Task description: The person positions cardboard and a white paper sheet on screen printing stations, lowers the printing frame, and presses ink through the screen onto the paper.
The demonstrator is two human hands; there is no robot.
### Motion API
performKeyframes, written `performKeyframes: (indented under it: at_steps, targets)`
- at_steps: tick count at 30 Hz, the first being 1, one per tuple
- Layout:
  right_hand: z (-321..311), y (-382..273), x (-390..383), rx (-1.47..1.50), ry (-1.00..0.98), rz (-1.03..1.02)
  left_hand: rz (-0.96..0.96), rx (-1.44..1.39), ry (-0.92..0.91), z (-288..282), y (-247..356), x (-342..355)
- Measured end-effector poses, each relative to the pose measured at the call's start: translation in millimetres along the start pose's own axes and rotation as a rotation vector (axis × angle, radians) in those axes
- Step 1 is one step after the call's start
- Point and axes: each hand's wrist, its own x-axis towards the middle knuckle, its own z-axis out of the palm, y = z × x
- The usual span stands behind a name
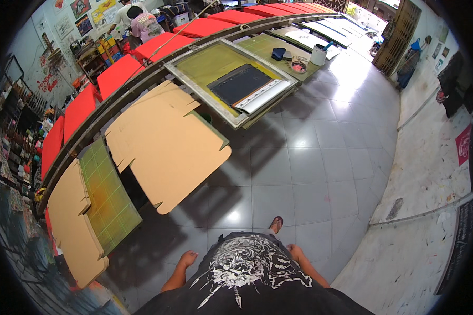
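My left hand (pixel 188 258) hangs empty at lower left beside my black printed shirt (pixel 242 275), fingers loosely bent and apart. My right hand (pixel 294 253) hangs at the shirt's right side, loosely open, nothing visible in it. Ahead, two tan cut boards (pixel 160 142) lie on printing platens, one beside a green gridded platen (pixel 105 194). Farther up, a framed screen (pixel 189 71) carries a dark squeegee-like panel (pixel 239 84) with a silver edge. A white bucket (pixel 318 56) and a small pot with pink contents (pixel 298 67) stand on the platen beyond.
A long rail (pixel 78 137) bears red-covered platens (pixel 115 73) along its far side. Two other people (pixel 144 29) are at the back left. The tiled floor (pixel 310 168) runs beside the platens toward a bright doorway (pixel 376 21); a white wall (pixel 415 168) bounds the right.
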Motion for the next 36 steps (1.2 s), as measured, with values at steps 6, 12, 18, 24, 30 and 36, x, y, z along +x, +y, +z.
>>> performKeyframes:
  at_steps: [6,12,18,24,30,36]
  targets:
    - [-85,42,36,0.156,0.001,0.076,-0.068,-0.155,-0.034,24,87,55]
    - [-213,69,75,-0.075,0.060,0.132,0.077,-0.410,-0.078,59,259,92]
    - [-316,59,130,0.066,0.155,0.131,0.257,-0.318,0.012,87,343,134]
    - [-335,36,194,0.149,0.101,0.129,0.067,-0.115,-0.165,89,342,194]
    - [-376,67,259,0.401,0.093,0.161,0.136,0.269,-0.368,74,411,261]
    - [-466,-27,309,0.258,0.103,0.053,0.245,0.071,-0.172,46,534,343]
